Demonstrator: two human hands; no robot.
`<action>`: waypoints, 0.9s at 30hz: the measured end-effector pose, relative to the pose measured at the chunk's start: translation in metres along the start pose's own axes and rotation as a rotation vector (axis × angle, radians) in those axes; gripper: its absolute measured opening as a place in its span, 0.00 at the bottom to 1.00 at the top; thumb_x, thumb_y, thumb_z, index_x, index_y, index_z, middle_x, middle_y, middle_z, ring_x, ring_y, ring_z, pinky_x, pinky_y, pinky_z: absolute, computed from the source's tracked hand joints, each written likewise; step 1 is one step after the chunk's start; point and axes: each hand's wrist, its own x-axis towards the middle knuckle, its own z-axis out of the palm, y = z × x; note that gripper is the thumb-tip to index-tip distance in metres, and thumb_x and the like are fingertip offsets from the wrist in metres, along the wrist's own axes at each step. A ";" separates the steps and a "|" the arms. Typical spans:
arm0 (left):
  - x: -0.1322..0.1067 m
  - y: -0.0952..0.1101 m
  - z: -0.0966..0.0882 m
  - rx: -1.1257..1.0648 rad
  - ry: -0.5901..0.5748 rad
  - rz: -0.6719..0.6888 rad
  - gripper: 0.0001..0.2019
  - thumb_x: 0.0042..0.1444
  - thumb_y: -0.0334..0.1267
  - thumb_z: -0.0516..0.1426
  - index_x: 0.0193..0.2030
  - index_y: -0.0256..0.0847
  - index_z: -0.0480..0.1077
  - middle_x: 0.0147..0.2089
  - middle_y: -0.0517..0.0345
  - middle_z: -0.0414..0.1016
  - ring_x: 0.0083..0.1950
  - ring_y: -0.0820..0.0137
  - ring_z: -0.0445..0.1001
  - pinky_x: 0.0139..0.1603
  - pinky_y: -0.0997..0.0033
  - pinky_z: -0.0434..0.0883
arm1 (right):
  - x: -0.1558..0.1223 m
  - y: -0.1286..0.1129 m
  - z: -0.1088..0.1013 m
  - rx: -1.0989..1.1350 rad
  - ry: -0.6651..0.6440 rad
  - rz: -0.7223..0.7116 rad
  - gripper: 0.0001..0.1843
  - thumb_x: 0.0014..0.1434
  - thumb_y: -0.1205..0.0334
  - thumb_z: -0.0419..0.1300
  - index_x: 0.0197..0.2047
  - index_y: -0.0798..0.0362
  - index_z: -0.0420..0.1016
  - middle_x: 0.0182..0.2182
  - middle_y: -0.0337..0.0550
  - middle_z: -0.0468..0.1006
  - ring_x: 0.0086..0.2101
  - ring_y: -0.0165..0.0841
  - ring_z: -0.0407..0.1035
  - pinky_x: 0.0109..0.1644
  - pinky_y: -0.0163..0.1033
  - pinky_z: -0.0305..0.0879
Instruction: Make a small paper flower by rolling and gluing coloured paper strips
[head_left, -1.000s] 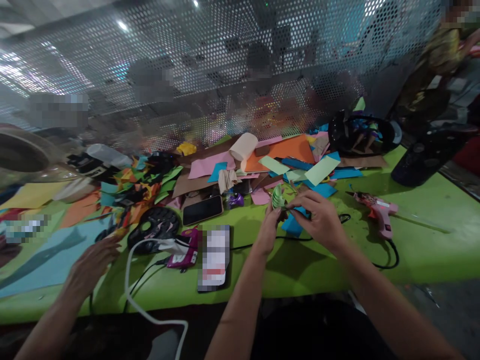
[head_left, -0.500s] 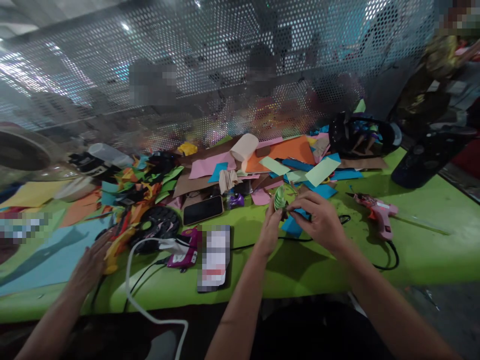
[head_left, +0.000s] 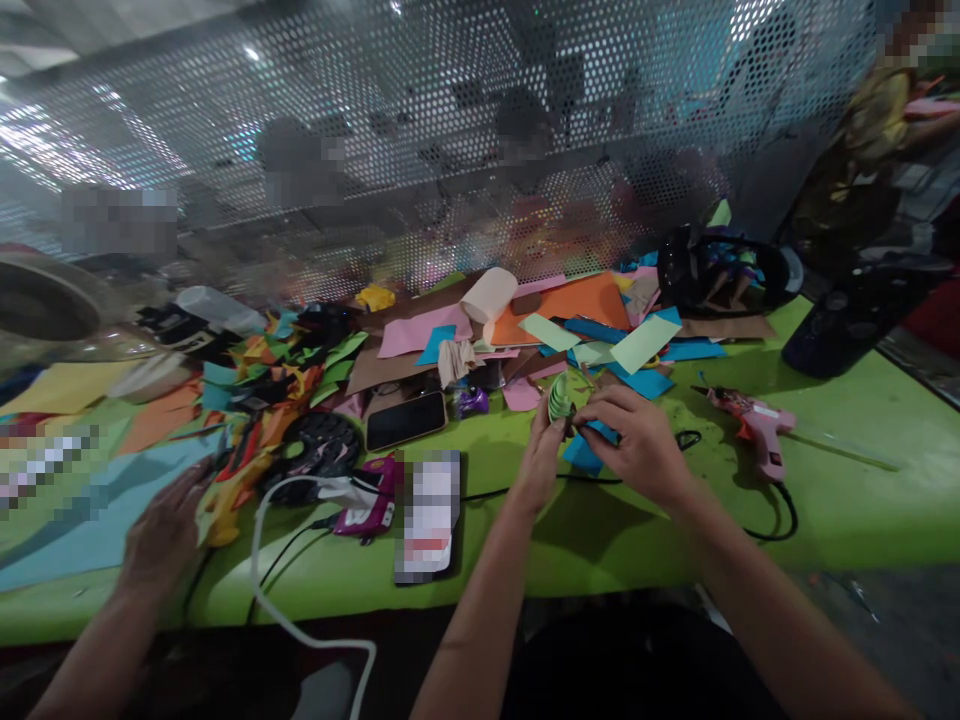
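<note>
My left hand (head_left: 544,458) is closed around the base of a small green striped piece (head_left: 559,398), which looks like curled or layered paper and stands up above the fingers. My right hand (head_left: 634,435) comes in from the right, thumb and fingertips pinched together at the dark lower end of the same piece. What exactly the right fingertips pinch is too small to tell. Just behind and below the hands lie blue paper pieces (head_left: 589,452) and a black cable. A pink glue gun (head_left: 765,430) rests on the green table (head_left: 832,500) to the right of my right hand.
Coloured paper scraps (head_left: 570,305) are heaped along the back, below a perforated metal screen (head_left: 450,130). A phone (head_left: 407,420), a purple power strip (head_left: 369,500) and a white cable lie left. Another person's hand (head_left: 169,525) is at far left. A dark tumbler (head_left: 855,312) stands right.
Both my hands stay almost in place around the green piece, with only slight finger movement at the right. The other person's hand at far left has shifted a little to the left.
</note>
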 end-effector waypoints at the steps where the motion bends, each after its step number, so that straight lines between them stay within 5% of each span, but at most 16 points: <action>1: 0.000 0.002 0.000 0.017 0.008 -0.007 0.27 0.63 0.50 0.53 0.67 0.45 0.62 0.53 0.52 0.74 0.58 0.61 0.66 0.57 0.63 0.66 | 0.000 0.000 0.000 -0.012 -0.003 -0.001 0.08 0.60 0.71 0.59 0.38 0.50 0.77 0.35 0.45 0.77 0.38 0.37 0.73 0.42 0.41 0.69; 20: -0.001 0.007 -0.001 0.087 -0.091 0.124 0.27 0.62 0.48 0.51 0.67 0.46 0.61 0.64 0.52 0.67 0.66 0.56 0.61 0.66 0.57 0.60 | -0.004 0.002 0.005 -0.182 -0.096 -0.001 0.08 0.58 0.70 0.59 0.41 0.51 0.76 0.37 0.46 0.76 0.39 0.40 0.71 0.42 0.42 0.67; 27: -0.003 0.014 0.001 0.024 -0.041 0.079 0.29 0.62 0.49 0.52 0.69 0.47 0.58 0.63 0.53 0.69 0.58 0.58 0.67 0.57 0.60 0.68 | -0.001 -0.003 -0.004 0.091 -0.020 0.060 0.08 0.62 0.69 0.58 0.42 0.49 0.75 0.37 0.45 0.75 0.39 0.37 0.72 0.42 0.40 0.68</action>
